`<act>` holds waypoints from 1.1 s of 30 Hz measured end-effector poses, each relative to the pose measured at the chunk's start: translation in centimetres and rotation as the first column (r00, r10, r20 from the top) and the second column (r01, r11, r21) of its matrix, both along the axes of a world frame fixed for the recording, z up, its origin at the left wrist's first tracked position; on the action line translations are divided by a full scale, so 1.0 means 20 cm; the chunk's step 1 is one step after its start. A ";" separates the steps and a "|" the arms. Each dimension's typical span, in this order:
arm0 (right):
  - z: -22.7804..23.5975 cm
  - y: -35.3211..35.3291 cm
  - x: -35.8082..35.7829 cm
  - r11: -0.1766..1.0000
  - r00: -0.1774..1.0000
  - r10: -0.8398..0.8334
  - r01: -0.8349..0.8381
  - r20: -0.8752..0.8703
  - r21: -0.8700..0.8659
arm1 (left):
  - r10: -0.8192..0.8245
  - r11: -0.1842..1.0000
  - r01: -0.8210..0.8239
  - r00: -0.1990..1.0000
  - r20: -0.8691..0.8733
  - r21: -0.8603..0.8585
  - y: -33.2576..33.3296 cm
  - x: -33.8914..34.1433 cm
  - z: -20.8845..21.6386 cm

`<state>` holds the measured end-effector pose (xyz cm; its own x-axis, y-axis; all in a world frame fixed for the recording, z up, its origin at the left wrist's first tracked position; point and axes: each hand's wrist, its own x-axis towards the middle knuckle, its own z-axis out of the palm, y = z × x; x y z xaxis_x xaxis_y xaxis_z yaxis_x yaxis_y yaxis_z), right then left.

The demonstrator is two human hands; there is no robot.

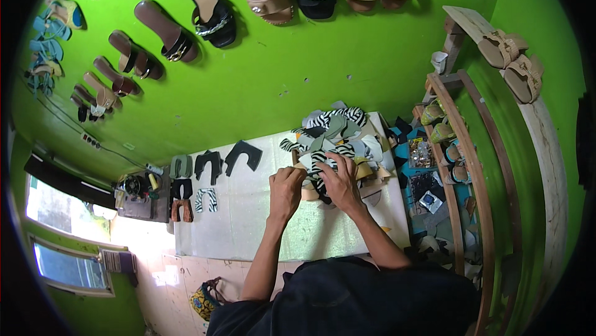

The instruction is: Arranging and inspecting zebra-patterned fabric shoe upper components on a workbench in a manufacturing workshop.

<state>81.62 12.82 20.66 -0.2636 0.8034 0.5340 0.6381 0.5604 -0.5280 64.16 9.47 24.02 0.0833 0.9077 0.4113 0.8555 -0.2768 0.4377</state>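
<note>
My left hand (287, 188) is closed, its fingers pinched at the edge of a zebra-print piece (316, 163). From the other side, my right hand (340, 181) has its bent fingers on the same piece, with the thumb underneath and partly hidden. Both hands are over the near side of a heap of cut shoe-upper pieces (338, 126) in zebra print, grey-green, tan and white. At the left of the white table (261, 236), cut U-shaped pieces lie sorted: black (243, 157), grey-green (181, 166), brown (182, 210) and zebra-print (207, 200).
Sandals (214, 10) hang along the green wall. A wooden rack (462, 168) stands at the right, beside a blue surface with scraps and a box of small metal parts (421, 153). Left of the table is a dark sewing machine (133, 186). A patterned bag (203, 302) lies on the floor.
</note>
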 end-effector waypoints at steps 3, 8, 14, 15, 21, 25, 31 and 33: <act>-0.05 -0.01 -0.05 0.983 0.993 0.111 -0.117 -0.045 -0.143 | 0.071 0.997 -0.069 0.996 0.057 -0.038 -0.09 -0.08 0.01; -0.04 -0.10 -0.20 0.825 0.852 0.188 -0.407 -0.488 -0.393 | 0.318 0.947 -0.294 0.819 0.477 -0.127 -0.25 -0.36 -0.16; -0.18 -0.24 -0.49 0.765 0.814 0.170 -0.464 -0.555 -0.447 | 0.459 0.866 0.050 0.312 0.832 -0.497 -0.57 -0.70 -0.30; -0.21 -0.27 -0.54 0.761 0.805 0.117 -0.449 -0.581 -0.469 | 0.428 0.879 0.077 0.309 0.850 -0.471 -0.63 -0.75 -0.33; -0.21 -0.61 -0.95 0.749 0.914 0.148 -0.353 -0.377 -0.561 | 0.402 0.910 0.022 0.198 0.894 -0.414 -1.05 -1.15 -0.46; -0.25 -0.88 -1.20 0.742 0.921 0.265 -0.385 -0.287 -0.549 | 0.452 0.892 -0.050 0.145 0.880 -0.449 -1.34 -1.38 -0.58; -0.33 -1.09 -1.54 0.704 0.897 0.335 -0.441 -0.288 -0.556 | 0.449 0.892 -0.184 0.255 0.856 -0.413 -1.63 -1.70 -0.68; -0.32 -1.14 -1.64 0.648 0.896 0.316 -0.445 -0.313 -0.618 | 0.464 0.883 -0.214 0.275 0.842 -0.417 -1.69 -1.78 -0.70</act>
<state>48.80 -9.88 14.31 -0.5891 0.8075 -0.0291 0.3182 0.1988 -0.9270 28.53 -24.42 10.09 -0.5568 0.8136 -0.1677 -0.1158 0.1239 0.9855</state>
